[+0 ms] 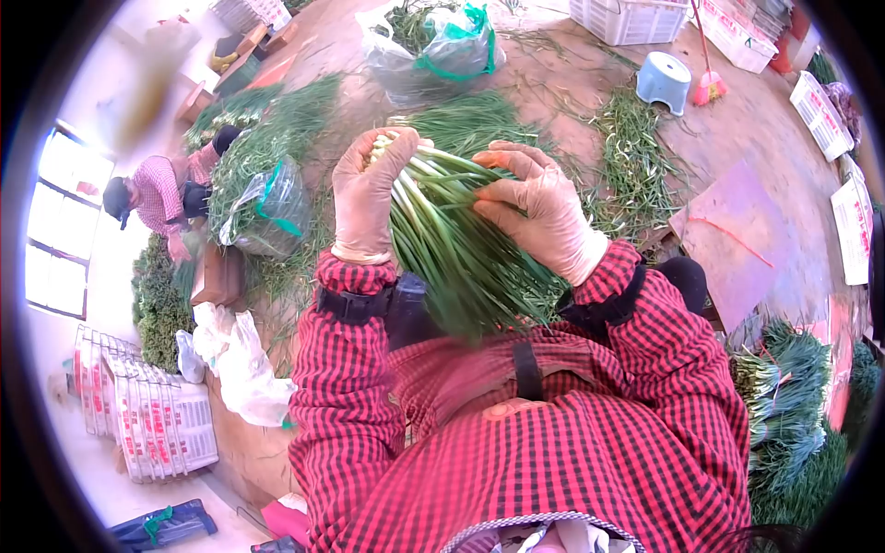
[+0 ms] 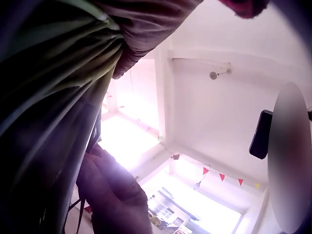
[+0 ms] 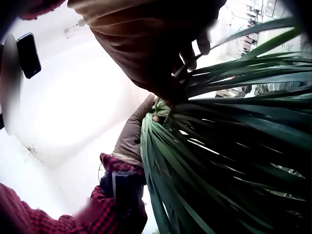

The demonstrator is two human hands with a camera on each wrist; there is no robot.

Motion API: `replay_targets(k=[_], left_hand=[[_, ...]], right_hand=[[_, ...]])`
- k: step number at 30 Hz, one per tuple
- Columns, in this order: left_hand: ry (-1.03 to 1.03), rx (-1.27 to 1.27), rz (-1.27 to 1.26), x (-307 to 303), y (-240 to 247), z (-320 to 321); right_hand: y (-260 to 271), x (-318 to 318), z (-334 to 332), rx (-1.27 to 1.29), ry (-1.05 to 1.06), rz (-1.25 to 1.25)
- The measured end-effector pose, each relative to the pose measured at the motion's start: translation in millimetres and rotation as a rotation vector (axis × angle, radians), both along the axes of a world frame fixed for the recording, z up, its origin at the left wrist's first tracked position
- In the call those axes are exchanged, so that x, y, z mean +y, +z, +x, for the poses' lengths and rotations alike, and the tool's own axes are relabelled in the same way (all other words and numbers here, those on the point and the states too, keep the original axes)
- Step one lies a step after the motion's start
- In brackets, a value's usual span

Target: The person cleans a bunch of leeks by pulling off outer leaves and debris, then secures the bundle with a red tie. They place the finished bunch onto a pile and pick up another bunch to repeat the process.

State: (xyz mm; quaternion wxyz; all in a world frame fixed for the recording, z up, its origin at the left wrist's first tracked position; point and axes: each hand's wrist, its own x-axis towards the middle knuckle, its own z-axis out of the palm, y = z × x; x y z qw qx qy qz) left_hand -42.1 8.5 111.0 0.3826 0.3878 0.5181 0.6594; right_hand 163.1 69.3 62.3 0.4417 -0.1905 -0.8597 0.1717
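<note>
Both gloved hands hold a bunch of chives (image 1: 452,249) in front of the person's chest, its white stem ends at the upper left and the long green leaves hanging down to the right. The left hand (image 1: 364,198) grips the bunch by the white ends. Across from it, the right hand (image 1: 539,207) pinches some of the stalks at the bunch's upper right side with curled fingers. In the right wrist view, flat chive leaves (image 3: 234,131) fan out below the right hand (image 3: 151,44). The left wrist view has leaves (image 2: 44,107) close to the camera.
Loose greens lie piled on the floor (image 1: 636,152) ahead. A clear bag (image 1: 429,69) of greens, a blue stool (image 1: 664,81) and white crates (image 1: 627,20) stand further off. Another person (image 1: 159,189) bends at the left. Tied bundles (image 1: 784,405) lie at the right.
</note>
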Motion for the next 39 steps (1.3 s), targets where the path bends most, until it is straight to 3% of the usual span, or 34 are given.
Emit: replay_targets(k=[6, 9, 12, 16, 19, 26, 29, 35, 39], left_hand=[[0.012, 0.029, 0.015, 0, 4, 5], [-0.02, 0.083, 0.038, 3, -2, 6], [-0.041, 0.212, 0.014, 2, 2, 7], [-0.009, 0.382, 0.054, 5, 1, 8], [0.015, 0.346, 0.04, 8, -1, 10], [-0.008, 0.323, 0.027, 13, -4, 9], [-0.026, 0.265, 0.011, 16, -8, 8], [-0.054, 0.186, 0.002, 15, -6, 14], [-0.068, 0.134, 0.028, 14, -6, 13]], right_hand=[[-9, 1, -3, 0.096, 0.051, -0.352], [-6, 4, -1, -0.019, 0.053, -0.331], [-5, 12, 2, 0.042, 0.147, -0.438], [-3, 17, 4, 0.046, 0.013, -0.137], [10, 7, 6, -0.164, -0.087, -0.127], [-2, 8, 6, -0.183, -0.056, -0.662], [-4, 10, 5, 0.027, 0.177, -1.019], [-4, 9, 6, 0.102, 0.152, -1.046], [-3, 6, 6, -0.041, 0.055, -0.793]])
